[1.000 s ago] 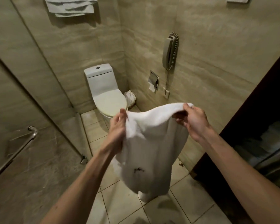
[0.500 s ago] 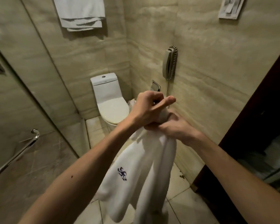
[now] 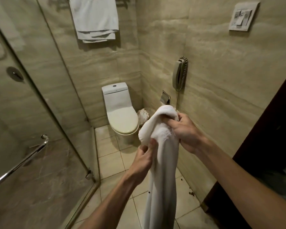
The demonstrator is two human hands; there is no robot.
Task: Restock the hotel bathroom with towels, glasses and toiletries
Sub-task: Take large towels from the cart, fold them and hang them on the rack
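Over on the left, the glass shower door (image 3: pixel 40 113) with its grab bar (image 3: pixel 20 164). Nothing doing there. High on the back wall are the hanging towels (image 3: pixel 94 19), folded over a rail, directly above the toilet (image 3: pixel 120 116).

Now the action, centre frame. The left hand (image 3: pixel 143 160) sits low and closer to the body, fingers and thumb pinching a fold on the left edge of the white towel (image 3: pixel 162 171). The towel is bunched at the top and drops straight down, long axis vertical, its tail running out of the bottom of the view (whether it clears the floor can't be told). The right hand (image 3: pixel 185 131) is higher and further forward, curled round the gathered top with the thumb tucked under the fold. Both hands are on it, close together, with the right carrying the weight by the look of it.

The rail is up, away and to the left of both hands, so the towel looks set to go up on a diagonal. The right hand already has the height; the left is on the rail's side, better placed to spread the edge.

On the right wall, the phone (image 3: pixel 180 73); beyond it, the dark door (image 3: pixel 271 129).
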